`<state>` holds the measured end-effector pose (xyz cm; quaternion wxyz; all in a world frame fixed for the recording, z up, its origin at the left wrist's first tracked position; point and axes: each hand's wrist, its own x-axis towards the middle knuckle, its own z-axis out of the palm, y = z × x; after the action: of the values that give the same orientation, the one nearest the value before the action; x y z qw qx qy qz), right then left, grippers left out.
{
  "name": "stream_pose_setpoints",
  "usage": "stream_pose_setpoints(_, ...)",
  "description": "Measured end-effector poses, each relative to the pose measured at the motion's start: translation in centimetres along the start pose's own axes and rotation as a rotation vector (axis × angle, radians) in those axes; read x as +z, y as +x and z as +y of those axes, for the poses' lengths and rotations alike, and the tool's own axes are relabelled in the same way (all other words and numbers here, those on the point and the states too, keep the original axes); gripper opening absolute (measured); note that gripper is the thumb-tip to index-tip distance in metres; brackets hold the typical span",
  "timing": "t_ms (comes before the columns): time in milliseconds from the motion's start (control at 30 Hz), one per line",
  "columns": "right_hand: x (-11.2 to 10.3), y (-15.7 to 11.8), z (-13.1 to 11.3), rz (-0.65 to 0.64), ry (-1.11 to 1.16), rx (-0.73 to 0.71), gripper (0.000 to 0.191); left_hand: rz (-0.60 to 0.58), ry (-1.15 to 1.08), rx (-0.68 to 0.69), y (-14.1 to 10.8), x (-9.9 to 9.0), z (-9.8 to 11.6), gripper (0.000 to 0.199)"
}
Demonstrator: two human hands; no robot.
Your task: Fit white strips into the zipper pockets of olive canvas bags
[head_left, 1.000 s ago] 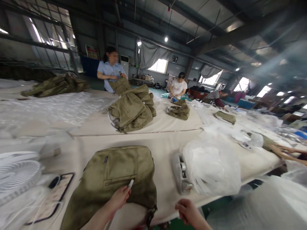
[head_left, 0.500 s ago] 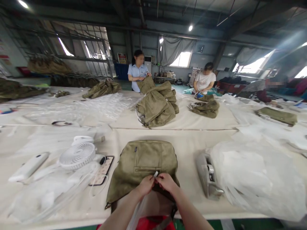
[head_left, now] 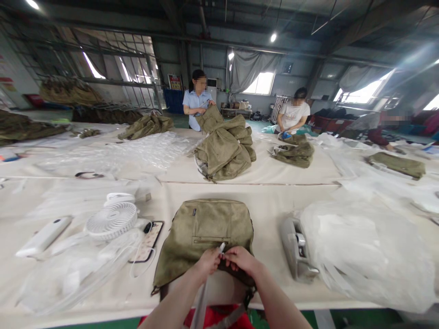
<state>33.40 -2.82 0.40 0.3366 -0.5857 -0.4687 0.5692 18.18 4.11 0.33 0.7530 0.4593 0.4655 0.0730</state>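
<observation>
An olive-green bag (head_left: 212, 219) lies flat on the pale table, with a short zip across its front and a small dark label at the upper left. Over its lower part, my left hand (head_left: 208, 262) is closed on a white strip (head_left: 222, 247) whose tip sticks up between the hands. My right hand (head_left: 242, 261) pinches at the same strip from the right, fingertips almost touching the left ones. A pale band (head_left: 200, 304) hangs below my left hand, beside the bag's dark strap (head_left: 247, 299).
To the left are a white fan (head_left: 111, 221), a phone (head_left: 147, 242) and a white device (head_left: 44, 236). A grey tape dispenser (head_left: 299, 251) and clear plastic bags (head_left: 370, 256) lie right. Bags are piled (head_left: 222, 151) ahead, near two people across the table.
My right hand has shifted slightly right, its fingers spreading a little at the strip. The pale band below my left hand now hangs straighter.
</observation>
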Motion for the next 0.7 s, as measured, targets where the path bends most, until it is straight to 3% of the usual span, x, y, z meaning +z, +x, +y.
stream_pose_setpoints(133, 0.3, -0.2, -0.3, 0.026, -0.004, 0.023, 0.021, -0.193, -0.174, -0.097, -1.2, -0.1, 0.5, 0.027)
stream_pose_setpoints(300, 1.0, 0.1, -0.9, 0.094, -0.028, 0.059, 0.016, -0.483, -0.608, -0.168, -2.4, 0.5, 0.8, 0.027)
stream_pose_setpoints(367, 1.2, 0.5, -0.8, 0.145, -0.048, 0.104, 0.018, -0.416, -0.516, -0.158, -2.6, 0.9, 0.8, 0.027)
stream_pose_setpoints(533, 1.4, 1.3, -0.2, 0.190, -0.058, 0.151, 0.021, -0.076, -0.155, -0.039, -2.6, 1.5, 0.9, 0.031)
stream_pose_setpoints(633, 1.1, 0.8, 0.1, 0.145, 0.020, 0.100, 0.016, 0.216, 0.526, 0.198, -3.0, 1.6, 1.2, 0.034)
stream_pose_setpoints(700, 0.9, 0.3, 0.2, 0.144, 0.139, 0.073, 0.024, 0.358, 0.995, 0.305, -3.5, 1.8, 1.3, 0.031)
